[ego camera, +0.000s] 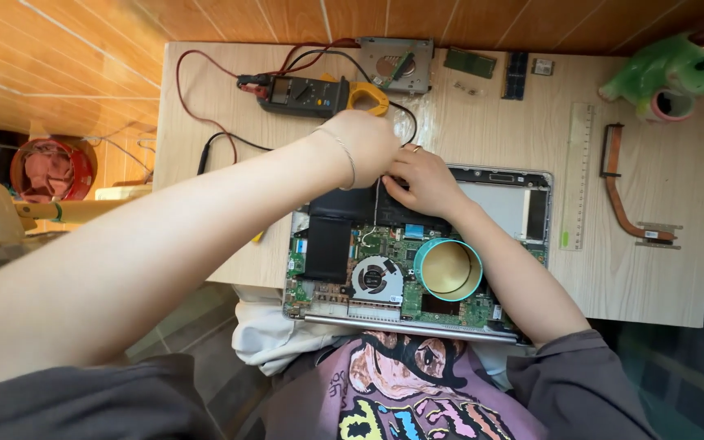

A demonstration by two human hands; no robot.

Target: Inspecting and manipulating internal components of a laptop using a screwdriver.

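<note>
- You are working on the opened grey laptop with its back cover off (531, 200), which is lying flat on the pale wooden table (662, 277), right in front of you.
- Your left hand (364, 147) and your right hand (421, 183) are meeting at the far edge of the laptop, just above the flat black battery pack (332, 232).
- Your left hand is curling closed, but I cannot tell what it is pinching, because the back of the hand is hiding the fingertips.
- Your right hand is pressing fingers down at the same spot; I cannot tell if it is holding anything.
- Both your arms are reaching forward and crossing over the green circuit board (385, 244).
- I think the laptop is stiff and a bit heavy, so it is staying put by itself.
- The inside parts look thin and easy to break, so hold them by their edges and be gentle.
- The battery probably bends a little and must not be poked.
- A teal round tin with a gold inside (448, 269) is sitting on the board, beside the round black fan (375, 279).
- A dark meter with a yellow clamp (311, 94) is lying near your left hand.
</note>
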